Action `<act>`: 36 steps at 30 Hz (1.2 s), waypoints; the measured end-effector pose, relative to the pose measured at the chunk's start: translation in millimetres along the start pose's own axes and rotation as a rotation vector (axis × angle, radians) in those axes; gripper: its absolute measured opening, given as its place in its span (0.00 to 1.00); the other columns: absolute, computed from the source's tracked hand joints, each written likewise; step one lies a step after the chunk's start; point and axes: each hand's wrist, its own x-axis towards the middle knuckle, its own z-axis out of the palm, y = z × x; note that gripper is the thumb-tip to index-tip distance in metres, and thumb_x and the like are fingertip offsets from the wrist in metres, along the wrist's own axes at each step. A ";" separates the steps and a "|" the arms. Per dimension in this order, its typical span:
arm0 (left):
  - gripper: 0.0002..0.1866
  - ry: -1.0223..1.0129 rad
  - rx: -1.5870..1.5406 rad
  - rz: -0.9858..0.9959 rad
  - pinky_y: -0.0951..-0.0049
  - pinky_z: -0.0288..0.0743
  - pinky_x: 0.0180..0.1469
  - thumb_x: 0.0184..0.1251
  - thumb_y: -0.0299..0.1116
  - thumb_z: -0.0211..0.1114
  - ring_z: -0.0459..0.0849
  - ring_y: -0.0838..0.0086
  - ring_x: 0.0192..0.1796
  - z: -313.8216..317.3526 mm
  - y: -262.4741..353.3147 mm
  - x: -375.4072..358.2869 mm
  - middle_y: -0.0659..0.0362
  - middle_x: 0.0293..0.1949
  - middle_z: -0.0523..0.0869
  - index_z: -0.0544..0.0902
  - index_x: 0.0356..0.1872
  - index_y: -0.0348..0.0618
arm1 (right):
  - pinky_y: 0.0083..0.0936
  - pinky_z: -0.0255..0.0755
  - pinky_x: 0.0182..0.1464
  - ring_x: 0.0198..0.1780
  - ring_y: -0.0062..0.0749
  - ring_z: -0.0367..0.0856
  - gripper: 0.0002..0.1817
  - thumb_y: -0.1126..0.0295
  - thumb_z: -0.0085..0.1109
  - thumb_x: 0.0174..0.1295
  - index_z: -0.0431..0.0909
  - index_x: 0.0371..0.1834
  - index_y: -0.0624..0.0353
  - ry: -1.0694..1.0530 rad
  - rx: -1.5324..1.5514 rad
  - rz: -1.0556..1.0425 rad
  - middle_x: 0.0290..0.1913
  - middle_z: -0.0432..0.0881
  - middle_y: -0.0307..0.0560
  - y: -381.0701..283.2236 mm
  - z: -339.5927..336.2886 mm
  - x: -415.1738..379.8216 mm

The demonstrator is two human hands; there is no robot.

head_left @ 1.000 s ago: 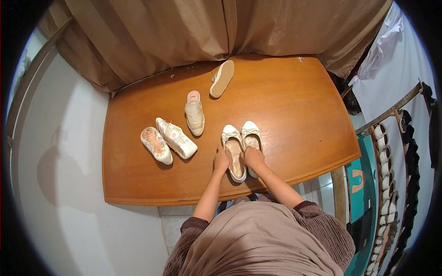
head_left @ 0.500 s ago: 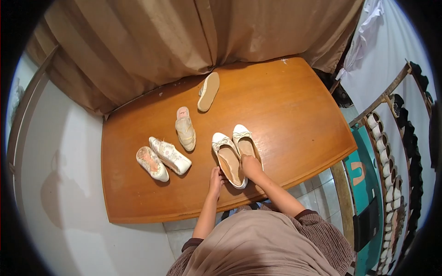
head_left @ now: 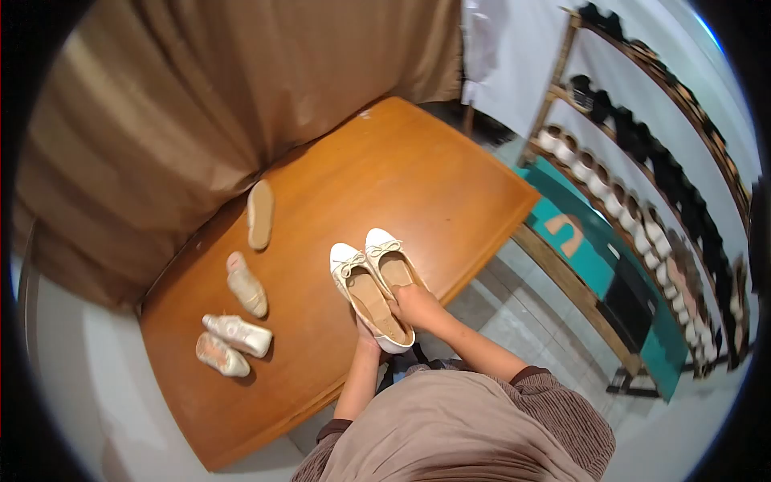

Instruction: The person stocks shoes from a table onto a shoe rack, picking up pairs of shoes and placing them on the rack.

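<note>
A pair of white flats with bows sits side by side in my grasp over the table's near edge. My left hand [head_left: 367, 331] is wrapped round the heel side of the left flat [head_left: 371, 301]. The right flat [head_left: 393, 261] is pinched at its inner side by my right hand [head_left: 416, 307], whose fingers reach into the shoe opening. Further left on the wooden table [head_left: 337, 185] lie a pair of white patterned shoes [head_left: 239, 335], a beige slipper-like shoe [head_left: 246, 287] and one shoe with its tan sole up [head_left: 260, 215].
A brown curtain [head_left: 241, 72] hangs behind the table. On the right stand a wooden rack [head_left: 554, 72] with rows of white shoes [head_left: 590, 173] and black shoes [head_left: 634, 132], and a teal board [head_left: 554, 189] bearing a beige U-shaped piece [head_left: 565, 233].
The view has turned rightward, showing more of the rack. My left hand has closed on the left flat, and the pair appears raised from the table.
</note>
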 end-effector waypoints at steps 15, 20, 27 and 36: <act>0.29 -0.320 0.017 -0.688 0.57 0.70 0.58 0.68 0.55 0.43 0.76 0.59 0.55 48.7 -291.3 -0.4 0.54 0.56 0.76 0.69 0.61 0.45 | 0.45 0.75 0.33 0.32 0.50 0.82 0.16 0.61 0.53 0.53 0.72 0.36 0.63 0.301 -0.076 0.591 0.27 0.81 0.57 134.3 -110.5 -264.4; 0.31 -0.219 0.251 -0.751 0.58 0.70 0.59 0.68 0.58 0.43 0.76 0.60 0.55 85.5 -386.0 -16.8 0.53 0.57 0.75 0.68 0.62 0.46 | 0.45 0.73 0.30 0.29 0.51 0.81 0.11 0.62 0.53 0.53 0.71 0.32 0.58 0.547 -0.073 0.707 0.23 0.79 0.56 179.2 -128.3 -341.8; 0.30 -0.404 0.118 -1.138 0.58 0.66 0.61 0.69 0.55 0.42 0.73 0.60 0.58 117.0 -476.4 -44.5 0.54 0.60 0.73 0.66 0.63 0.46 | 0.44 0.72 0.30 0.28 0.53 0.79 0.09 0.64 0.55 0.52 0.71 0.29 0.57 0.799 -0.096 0.871 0.23 0.78 0.55 216.2 -170.0 -425.2; 0.37 -0.473 0.171 -1.391 0.56 0.54 0.68 0.64 0.63 0.41 0.66 0.60 0.65 211.9 -564.7 -52.6 0.54 0.63 0.68 0.64 0.64 0.45 | 0.42 0.71 0.27 0.24 0.49 0.78 0.06 0.66 0.55 0.51 0.70 0.25 0.56 1.111 -0.165 0.943 0.19 0.77 0.52 266.4 -236.5 -492.6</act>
